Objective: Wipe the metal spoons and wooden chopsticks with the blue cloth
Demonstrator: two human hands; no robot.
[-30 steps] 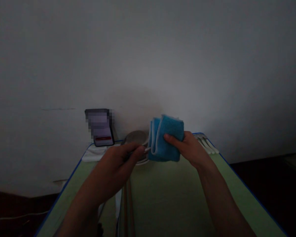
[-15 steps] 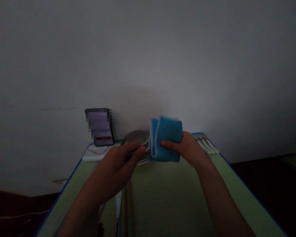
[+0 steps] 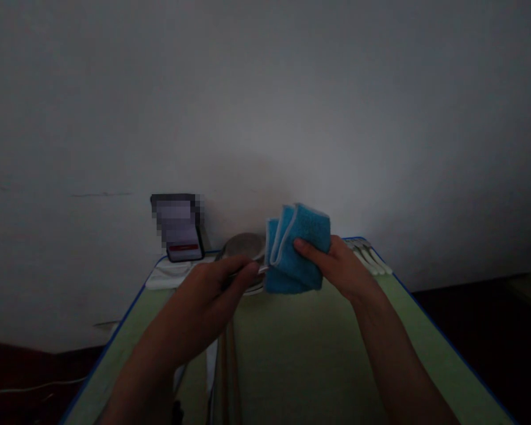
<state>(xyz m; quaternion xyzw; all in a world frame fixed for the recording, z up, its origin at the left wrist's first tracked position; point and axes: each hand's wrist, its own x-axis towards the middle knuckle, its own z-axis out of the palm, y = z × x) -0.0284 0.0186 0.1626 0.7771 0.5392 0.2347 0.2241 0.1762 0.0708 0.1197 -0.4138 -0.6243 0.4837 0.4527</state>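
Observation:
My left hand (image 3: 219, 295) is closed, pinching a thin, pale utensil (image 3: 264, 270) between thumb and fingers. The utensil's far end disappears into a folded blue cloth (image 3: 307, 254) with white edging, so its kind cannot be made out. Around that cloth my right hand (image 3: 338, 262) is closed, its thumb pressed on the near face. Both hands are above the table, in front of a round grey dish or lid (image 3: 244, 245), which they partly cover.
Several white-handled forks (image 3: 371, 260) lie at the table's far right corner. A phone (image 3: 183, 230) leans against the wall at the back left, by a white folded item (image 3: 166, 275). Two long wooden sticks (image 3: 230, 372) and a knife (image 3: 211, 366) lie on the green tabletop (image 3: 301, 354).
The cloth has shifted slightly, its folds spreading apart at the top left, and my right thumb has risen a little with it. My left hand stays nearly in place.

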